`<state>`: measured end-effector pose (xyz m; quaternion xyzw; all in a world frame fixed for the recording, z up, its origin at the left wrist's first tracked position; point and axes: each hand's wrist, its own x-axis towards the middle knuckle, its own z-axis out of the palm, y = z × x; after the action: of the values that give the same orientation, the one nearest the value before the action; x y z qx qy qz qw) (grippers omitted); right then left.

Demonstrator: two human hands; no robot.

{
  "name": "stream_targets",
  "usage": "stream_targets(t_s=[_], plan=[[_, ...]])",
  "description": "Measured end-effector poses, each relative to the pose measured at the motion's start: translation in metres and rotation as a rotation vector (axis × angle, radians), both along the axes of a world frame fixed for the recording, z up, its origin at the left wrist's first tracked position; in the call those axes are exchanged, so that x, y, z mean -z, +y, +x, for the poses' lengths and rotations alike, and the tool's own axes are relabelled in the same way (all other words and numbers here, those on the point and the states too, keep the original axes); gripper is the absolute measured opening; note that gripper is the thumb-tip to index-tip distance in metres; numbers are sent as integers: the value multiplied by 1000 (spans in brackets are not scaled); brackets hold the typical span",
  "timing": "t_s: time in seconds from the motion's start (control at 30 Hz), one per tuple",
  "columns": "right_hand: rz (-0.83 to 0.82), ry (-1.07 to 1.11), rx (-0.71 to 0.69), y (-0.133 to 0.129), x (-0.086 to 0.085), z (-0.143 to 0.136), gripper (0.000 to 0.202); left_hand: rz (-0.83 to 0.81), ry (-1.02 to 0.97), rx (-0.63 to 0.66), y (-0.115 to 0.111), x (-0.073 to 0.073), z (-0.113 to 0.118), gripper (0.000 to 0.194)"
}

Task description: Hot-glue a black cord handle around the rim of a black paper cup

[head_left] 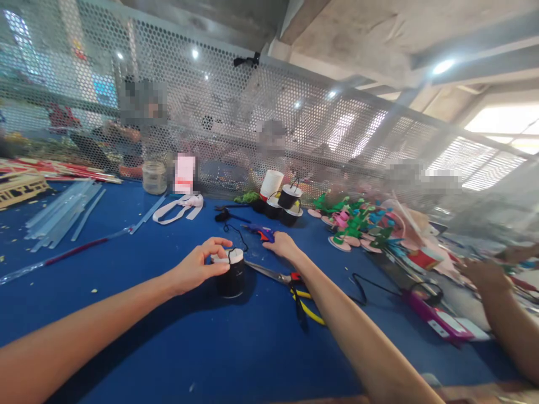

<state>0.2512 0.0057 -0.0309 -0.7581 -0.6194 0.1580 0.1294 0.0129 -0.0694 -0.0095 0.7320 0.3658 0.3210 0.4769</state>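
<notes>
A small black cup [231, 282] with a white top stands upright on the blue table. My left hand [206, 262] is closed at its rim, thumb and fingers pinching it beside a loop of black cord. Farther forward and to the right, my right hand [284, 247] is wrapped round a blue hot glue gun [263, 231], whose nozzle points left. Scissors [272, 273] lie partly open between the cup and my right forearm. Yellow-handled pliers [314, 315] rest beside them, partly hidden by that forearm.
Behind stand more black and white cups [290, 196]. Small green and pink figures [347, 221] crowd the right, near a purple power strip [438, 320] and another person's arm [501, 303]. Clear glue sticks [63, 213], a jar [154, 178] and white ribbon [179, 207] lie left.
</notes>
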Motion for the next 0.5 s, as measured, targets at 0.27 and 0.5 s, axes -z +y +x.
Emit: stream_targets(t_s=[0.27,0.5], plan=[[282,390,68,-38,-29,-2,34,38,-88,-39,7,8,-1,13],[204,836,-194,-102,-47,-26,25,-75,-176,-57,14,12,-3,14]])
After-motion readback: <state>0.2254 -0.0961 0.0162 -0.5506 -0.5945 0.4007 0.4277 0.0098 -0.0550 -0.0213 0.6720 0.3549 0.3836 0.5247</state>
